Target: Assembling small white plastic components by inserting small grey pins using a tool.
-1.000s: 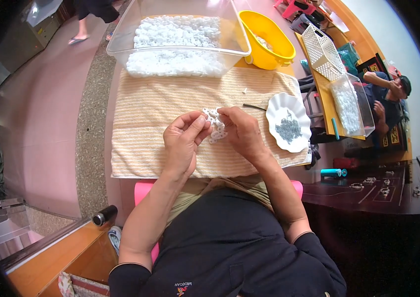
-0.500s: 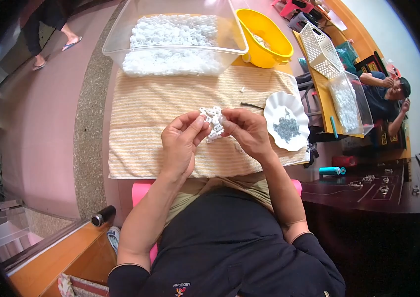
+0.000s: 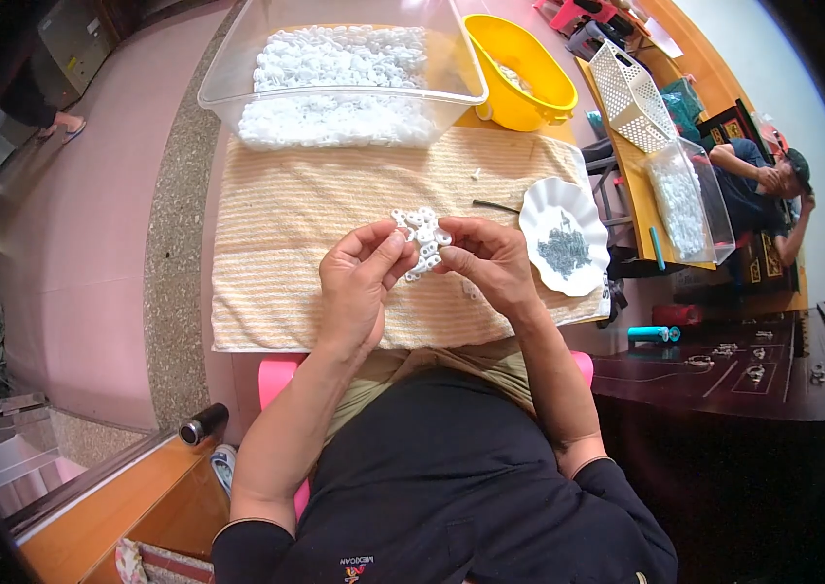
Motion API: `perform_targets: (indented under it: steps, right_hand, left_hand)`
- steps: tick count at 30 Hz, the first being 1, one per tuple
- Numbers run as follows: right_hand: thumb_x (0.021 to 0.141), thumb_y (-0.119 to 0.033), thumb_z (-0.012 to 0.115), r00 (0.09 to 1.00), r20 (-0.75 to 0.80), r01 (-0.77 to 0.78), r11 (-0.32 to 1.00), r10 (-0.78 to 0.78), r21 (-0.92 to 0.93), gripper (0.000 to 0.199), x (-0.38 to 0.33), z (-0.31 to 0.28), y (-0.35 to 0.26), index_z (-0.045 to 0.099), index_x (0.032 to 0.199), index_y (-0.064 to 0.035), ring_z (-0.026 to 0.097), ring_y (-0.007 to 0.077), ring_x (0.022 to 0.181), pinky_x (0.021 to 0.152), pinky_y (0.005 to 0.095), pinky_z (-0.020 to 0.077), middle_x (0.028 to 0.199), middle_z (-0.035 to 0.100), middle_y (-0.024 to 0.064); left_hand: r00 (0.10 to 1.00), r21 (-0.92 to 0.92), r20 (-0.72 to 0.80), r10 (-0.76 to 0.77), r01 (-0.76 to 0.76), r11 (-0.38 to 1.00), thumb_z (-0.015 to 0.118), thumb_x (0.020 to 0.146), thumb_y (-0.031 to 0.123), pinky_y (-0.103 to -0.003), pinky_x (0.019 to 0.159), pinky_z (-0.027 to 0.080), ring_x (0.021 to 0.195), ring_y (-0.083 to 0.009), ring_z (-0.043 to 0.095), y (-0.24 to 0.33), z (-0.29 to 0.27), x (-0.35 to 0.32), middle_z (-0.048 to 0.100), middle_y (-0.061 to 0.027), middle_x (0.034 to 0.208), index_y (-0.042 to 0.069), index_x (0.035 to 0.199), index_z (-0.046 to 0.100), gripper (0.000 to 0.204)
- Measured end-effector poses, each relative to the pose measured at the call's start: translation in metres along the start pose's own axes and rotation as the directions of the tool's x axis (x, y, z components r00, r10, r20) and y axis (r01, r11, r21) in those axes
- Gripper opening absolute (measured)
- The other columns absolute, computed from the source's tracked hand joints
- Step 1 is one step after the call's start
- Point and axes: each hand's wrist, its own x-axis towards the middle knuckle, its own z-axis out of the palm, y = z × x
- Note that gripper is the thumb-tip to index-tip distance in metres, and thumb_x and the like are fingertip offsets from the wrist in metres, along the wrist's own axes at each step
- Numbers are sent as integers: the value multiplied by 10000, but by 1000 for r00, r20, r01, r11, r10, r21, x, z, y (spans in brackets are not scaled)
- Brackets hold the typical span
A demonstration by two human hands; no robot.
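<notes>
Several small white plastic pieces with round holes lie in a loose cluster on the striped towel, between my two hands. My left hand is closed in a pinch at the left side of the cluster, with a bit of white at its fingertips. On the other side, my right hand pinches one white piece between thumb and forefinger. To the right of that hand stands a white scalloped plate holding a heap of small dark grey slivers, like tiny nails. A thin black stick points toward the plate's rim.
Beyond the towel stands a clear plastic bin full of white pieces. A yellow tub is beside it. On the right, a co-worker sits by another table with a clear bin and a white basket. At far left another person's foot shows.
My right fingertips have shifted slightly, and the white piece at them now shows more fully. The person at far left has moved farther left. The co-worker's arms and head have moved.
</notes>
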Motion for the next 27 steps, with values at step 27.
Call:
perform_targets:
  steps: [27]
  right_hand:
    - [910,-40,625,997,16,-82,996,82,23,267,-2,5,-9,581,1159,46,660,162,766,715,299,586,908,654,89]
  left_hand:
    - [988,-77,-129,82,-92,993,623,891,3,-302,796,577,837,-173,648,16,-3,7,645,-111,960,-10,1027,592,141]
